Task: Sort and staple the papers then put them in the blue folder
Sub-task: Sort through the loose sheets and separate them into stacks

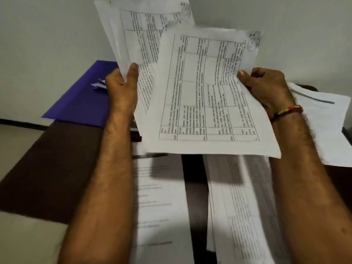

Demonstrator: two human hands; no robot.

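My left hand (122, 86) grips a sheaf of printed sheets (137, 35) held upright above the table, thumb on the front. My right hand (264, 88) pinches a single printed sheet (205, 96) with a table of text and a circled handwritten mark in its top right corner; this sheet overlaps the sheaf on its right. The blue folder (82, 103) lies on the dark brown table (49, 168) at the left, behind my left forearm, with a small folded blue-and-white piece (99, 85) on it. No stapler shows.
Two piles of printed paper lie on the table below my hands, one in the middle (158, 206) and one to the right (242, 206). More white sheets (323, 121) lie at the far right. A white wall rises behind the table.
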